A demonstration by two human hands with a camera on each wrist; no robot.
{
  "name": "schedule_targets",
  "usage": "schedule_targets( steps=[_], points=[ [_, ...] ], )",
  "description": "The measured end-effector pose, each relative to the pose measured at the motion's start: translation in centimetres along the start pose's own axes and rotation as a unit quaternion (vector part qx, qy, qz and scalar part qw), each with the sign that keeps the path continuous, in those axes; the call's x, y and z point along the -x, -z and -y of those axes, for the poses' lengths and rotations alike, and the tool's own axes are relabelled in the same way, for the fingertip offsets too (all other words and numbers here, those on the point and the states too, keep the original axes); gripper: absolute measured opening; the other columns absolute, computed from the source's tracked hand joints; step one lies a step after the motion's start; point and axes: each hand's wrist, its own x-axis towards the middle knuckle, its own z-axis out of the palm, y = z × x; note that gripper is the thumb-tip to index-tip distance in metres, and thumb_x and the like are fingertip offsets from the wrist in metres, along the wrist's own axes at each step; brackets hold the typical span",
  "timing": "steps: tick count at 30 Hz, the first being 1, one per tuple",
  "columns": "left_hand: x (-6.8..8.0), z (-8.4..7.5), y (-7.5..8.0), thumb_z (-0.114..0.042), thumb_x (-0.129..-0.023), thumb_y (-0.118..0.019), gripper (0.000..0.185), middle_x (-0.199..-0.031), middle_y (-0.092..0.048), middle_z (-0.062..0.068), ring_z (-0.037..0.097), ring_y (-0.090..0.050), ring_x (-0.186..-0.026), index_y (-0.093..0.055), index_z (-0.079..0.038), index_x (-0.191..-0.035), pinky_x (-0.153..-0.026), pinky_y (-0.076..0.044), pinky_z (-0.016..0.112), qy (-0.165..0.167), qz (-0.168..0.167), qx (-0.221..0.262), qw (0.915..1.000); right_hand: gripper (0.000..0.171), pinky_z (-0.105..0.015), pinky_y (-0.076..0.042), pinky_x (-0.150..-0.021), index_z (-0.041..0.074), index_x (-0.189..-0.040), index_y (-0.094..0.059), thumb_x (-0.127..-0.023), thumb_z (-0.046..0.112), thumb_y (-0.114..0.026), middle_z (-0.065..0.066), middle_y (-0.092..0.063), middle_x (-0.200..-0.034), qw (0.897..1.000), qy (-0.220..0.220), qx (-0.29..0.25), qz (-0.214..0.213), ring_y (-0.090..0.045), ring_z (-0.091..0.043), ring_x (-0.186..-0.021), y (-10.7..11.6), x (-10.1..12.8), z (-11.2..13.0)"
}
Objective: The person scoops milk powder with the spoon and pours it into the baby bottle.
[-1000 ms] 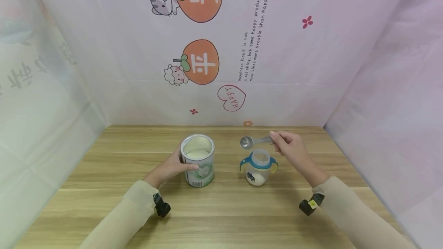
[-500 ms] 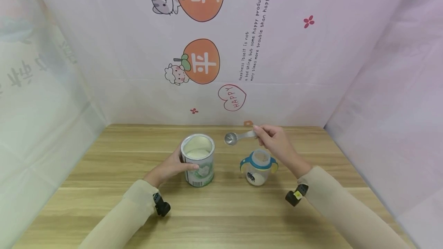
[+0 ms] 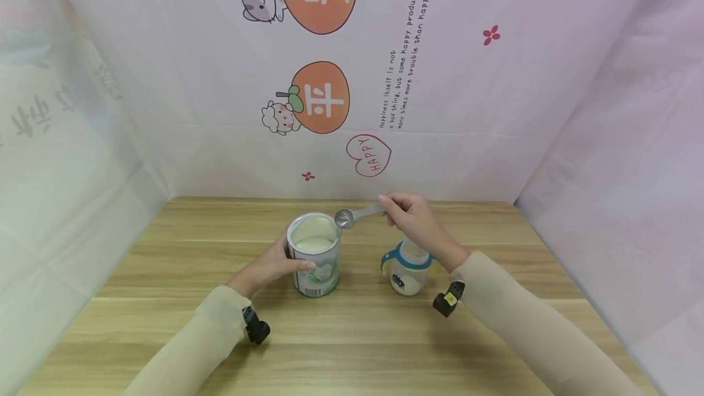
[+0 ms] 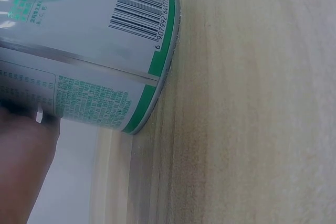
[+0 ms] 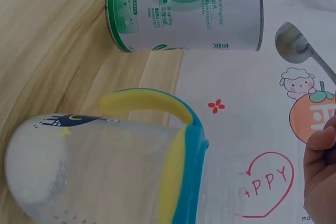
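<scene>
My left hand (image 3: 275, 266) grips a white and green milk powder can (image 3: 318, 274) from its left side, thumb across the front. The can stands upright without a lid, pale powder visible inside. A metal measuring spoon (image 3: 345, 219) is pinched by its handle in my right hand (image 3: 412, 217), its bowl at the can's right rim. In the right wrist view the spoon's bowl (image 5: 292, 43) appears apart from the can. Below my right hand stands a clear baby bottle (image 3: 406, 278) with blue and yellow handles, white powder at its bottom; the hand and forearm partly cover its top.
The can and bottle stand on a wood-grain table (image 3: 341, 347), a gap between them. A white printed cloth (image 3: 440, 157) hangs behind the table, and cloth also hangs along both sides. Each wrist wears a small black camera (image 3: 256, 326).
My right hand has moved left with the spoon, from above the bottle to the can's rim. My left hand and the can have stayed in place.
</scene>
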Motion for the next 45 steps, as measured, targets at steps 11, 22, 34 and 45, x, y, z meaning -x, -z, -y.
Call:
schedule_targets(
  steps=[11, 22, 34, 45],
  points=[
    [0.0, 0.1, 0.1, -0.02, -0.082, -0.083, 0.106, -0.152, -0.037, 0.017, 0.036, -0.031, -0.142, -0.011, -0.027, -0.16, -0.116, -0.019, 0.06, 0.002, 0.001, 0.0, 1.0, 0.034, -0.024, -0.032, -0.047, 0.011, -0.076, -0.063, -0.105, 0.027, -0.055, -0.008, -0.057, -0.065, 0.999, 0.032, 0.011, 0.023, -0.041, -0.017, -0.053, -1.5, -1.6, -1.0],
    [0.0, -0.1, 0.0, -0.019, -0.082, -0.082, 0.102, -0.15, -0.037, 0.018, 0.038, -0.033, -0.14, -0.015, -0.024, -0.159, -0.114, -0.022, 0.061, -0.015, 0.011, 0.004, 0.9998, 0.033, -0.024, -0.032, -0.046, 0.013, -0.076, -0.063, -0.104, 0.027, -0.056, -0.002, -0.056, -0.064, 0.997, 0.046, 0.03, 0.053, -0.04, -0.015, -0.053, -2.7, -2.7, -0.6],
    [0.1, -0.3, 0.0, -0.019, -0.082, -0.083, 0.102, -0.15, -0.04, 0.011, 0.033, -0.036, -0.139, -0.016, -0.028, -0.158, -0.114, -0.023, 0.059, -0.006, 0.004, 0.006, 1.0, 0.025, -0.022, -0.037, -0.047, 0.011, -0.084, -0.071, -0.102, 0.023, -0.06, 0.004, -0.052, -0.061, 0.98, 0.102, 0.139, 0.098, -0.043, -0.009, -0.053, -4.8, -3.7, 0.1],
    [0.0, -0.2, -0.1, -0.019, -0.084, -0.083, 0.102, -0.15, -0.04, 0.012, 0.032, -0.036, -0.139, -0.013, -0.026, -0.159, -0.114, -0.024, 0.059, -0.002, 0.006, 0.006, 1.0, 0.016, -0.021, -0.046, -0.051, 0.01, -0.095, -0.072, -0.102, 0.019, -0.061, 0.008, -0.058, -0.069, 0.95, 0.168, 0.236, 0.12, -0.049, -0.006, -0.056, -7.2, -3.9, 0.5]
  ],
)
